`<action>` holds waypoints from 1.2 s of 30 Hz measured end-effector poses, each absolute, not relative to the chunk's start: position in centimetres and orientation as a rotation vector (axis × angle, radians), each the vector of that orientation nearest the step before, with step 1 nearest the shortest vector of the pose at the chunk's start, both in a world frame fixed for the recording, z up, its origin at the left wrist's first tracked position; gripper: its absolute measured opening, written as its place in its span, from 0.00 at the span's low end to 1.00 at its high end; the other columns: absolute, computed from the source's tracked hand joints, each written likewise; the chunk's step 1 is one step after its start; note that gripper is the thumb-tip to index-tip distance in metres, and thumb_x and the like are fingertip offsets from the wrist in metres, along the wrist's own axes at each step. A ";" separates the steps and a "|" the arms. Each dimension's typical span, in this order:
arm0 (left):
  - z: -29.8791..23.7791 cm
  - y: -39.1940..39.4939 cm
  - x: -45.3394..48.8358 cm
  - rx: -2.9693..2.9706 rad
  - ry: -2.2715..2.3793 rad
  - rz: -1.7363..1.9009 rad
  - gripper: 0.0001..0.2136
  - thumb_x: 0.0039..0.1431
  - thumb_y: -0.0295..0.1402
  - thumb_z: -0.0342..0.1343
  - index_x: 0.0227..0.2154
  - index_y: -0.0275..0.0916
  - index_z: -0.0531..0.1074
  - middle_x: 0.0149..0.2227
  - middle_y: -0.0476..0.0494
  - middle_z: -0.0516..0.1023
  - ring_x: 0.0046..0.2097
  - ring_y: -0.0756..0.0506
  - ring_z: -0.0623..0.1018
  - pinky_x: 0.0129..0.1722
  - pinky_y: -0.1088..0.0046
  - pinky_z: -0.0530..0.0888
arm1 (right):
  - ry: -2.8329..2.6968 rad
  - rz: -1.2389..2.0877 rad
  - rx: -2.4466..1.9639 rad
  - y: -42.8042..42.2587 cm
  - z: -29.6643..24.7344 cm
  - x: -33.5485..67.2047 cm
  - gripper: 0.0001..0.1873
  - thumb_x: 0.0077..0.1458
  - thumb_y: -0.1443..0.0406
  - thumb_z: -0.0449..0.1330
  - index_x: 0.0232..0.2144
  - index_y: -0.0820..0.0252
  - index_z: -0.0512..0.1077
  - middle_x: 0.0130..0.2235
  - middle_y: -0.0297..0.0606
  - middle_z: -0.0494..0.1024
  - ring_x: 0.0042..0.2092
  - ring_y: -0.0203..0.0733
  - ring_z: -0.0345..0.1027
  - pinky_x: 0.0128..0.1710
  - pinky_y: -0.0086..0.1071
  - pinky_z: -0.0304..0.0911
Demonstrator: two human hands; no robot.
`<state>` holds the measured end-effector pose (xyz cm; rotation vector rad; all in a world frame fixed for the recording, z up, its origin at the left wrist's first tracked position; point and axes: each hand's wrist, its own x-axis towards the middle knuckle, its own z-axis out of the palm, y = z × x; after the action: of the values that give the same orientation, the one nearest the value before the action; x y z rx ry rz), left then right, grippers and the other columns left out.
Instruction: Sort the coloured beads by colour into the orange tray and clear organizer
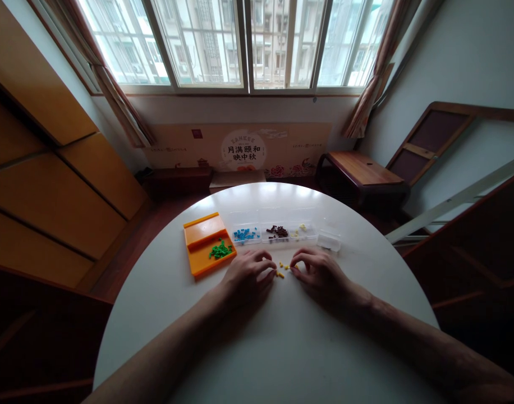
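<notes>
Several small yellow blocks (281, 275) lie on the white tabletop between my two hands. My left hand (251, 272) rests on the table with curled fingers, its thumb and forefinger closed right beside these blocks. Facing it, my right hand (320, 273) has its fingertips pinched, with a bit of yellow showing at the tips. Whether anything is inside the left pinch is hidden. Just beyond my hands stands a clear compartment box (278, 238), holding blue pieces (244, 234), dark brown pieces (278, 231) and a few pale yellow pieces (301, 228) in separate sections.
Left of my left hand lies an orange tray (198, 264) with green pieces (220, 249) in it. A small clear container (329, 240) sits at the box's right end. The round white table (156, 314) has its far edge near a wooden bench (364, 167) below the window.
</notes>
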<state>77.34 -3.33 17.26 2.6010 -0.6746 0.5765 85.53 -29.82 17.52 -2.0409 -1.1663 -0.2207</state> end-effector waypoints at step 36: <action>17.4 -3.5 77.4 2.620 -0.721 0.543 0.07 0.71 0.33 0.60 0.44 0.47 0.84 0.47 0.44 0.83 0.45 0.44 0.82 0.45 0.68 0.78 | -1.332 -0.066 -2.220 -30.9 20.1 87.0 0.07 0.63 0.68 0.66 0.39 0.52 0.83 0.43 0.35 0.85 0.35 0.38 0.74 0.37 0.32 0.64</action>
<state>77.43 -3.47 17.37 2.6196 -0.7208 0.5432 87.03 -30.93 20.14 -2.2201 -1.3319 -0.0663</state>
